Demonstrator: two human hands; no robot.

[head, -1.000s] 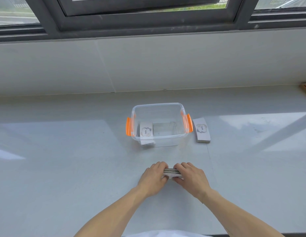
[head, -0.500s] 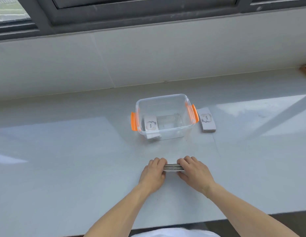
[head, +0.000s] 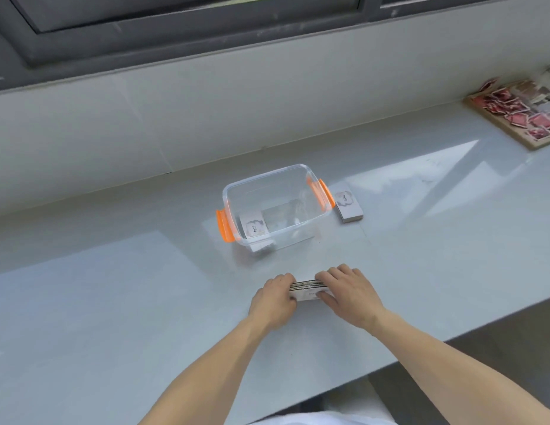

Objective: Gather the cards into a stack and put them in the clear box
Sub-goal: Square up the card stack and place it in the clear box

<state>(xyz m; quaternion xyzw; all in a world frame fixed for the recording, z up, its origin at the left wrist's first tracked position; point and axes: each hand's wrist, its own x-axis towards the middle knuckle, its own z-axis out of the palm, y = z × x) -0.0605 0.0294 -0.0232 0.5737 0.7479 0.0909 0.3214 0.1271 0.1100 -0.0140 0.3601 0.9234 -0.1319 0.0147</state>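
A stack of white cards [head: 307, 290] lies on the grey counter in front of me, squeezed between both hands. My left hand [head: 273, 300] presses its left end and my right hand [head: 349, 291] covers its right end; most of the stack is hidden by fingers. Beyond it stands the clear box [head: 276, 182] with orange handles [head: 223, 225]. Inside the box, at its left side, lies another stack of cards [head: 253, 227] marked "love". A third stack [head: 347, 205] rests on the counter just right of the box.
The counter [head: 114, 302] runs along a white wall under a dark window frame. Its front edge drops away at the lower right. At the far right sits a wooden board [head: 513, 118] covered with several red and white picture pieces.
The view has swung right and tilted, bringing the wooden board into sight. Both hands stay pressed on the ends of the card stack, roughly where they were.
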